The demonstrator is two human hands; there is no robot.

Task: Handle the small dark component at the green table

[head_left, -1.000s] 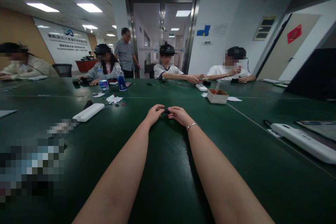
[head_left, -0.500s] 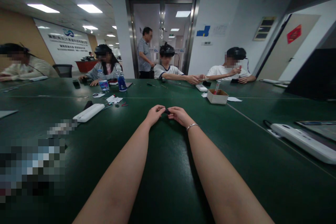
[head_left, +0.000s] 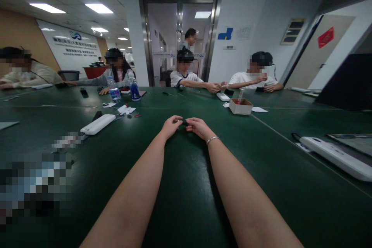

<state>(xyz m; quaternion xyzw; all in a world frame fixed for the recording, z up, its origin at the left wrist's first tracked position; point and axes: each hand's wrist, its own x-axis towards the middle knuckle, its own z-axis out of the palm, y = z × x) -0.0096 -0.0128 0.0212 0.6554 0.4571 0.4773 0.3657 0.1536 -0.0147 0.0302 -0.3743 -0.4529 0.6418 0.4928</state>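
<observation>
Both my forearms stretch forward over the dark green table (head_left: 180, 201). My left hand (head_left: 171, 124) and my right hand (head_left: 197, 126) meet at the table's middle, fingers curled. Between their fingertips sits a small black object (head_left: 184, 123), pinched from both sides. It is too small to name. A thin silver bracelet (head_left: 212, 138) circles my right wrist.
A white power strip (head_left: 98, 124) lies to the left, another (head_left: 334, 155) at the right. A small cardboard box (head_left: 240, 106) stands ahead right. Water bottles (head_left: 134, 90), paper scraps and small tools lie farther back. Several seated people work at the far side; one person stands in the glass doorway.
My hands have stayed put on the small black object. The standing person in the background has walked right, from beside the door frame into the doorway. A seated person at left has reached an arm out.
</observation>
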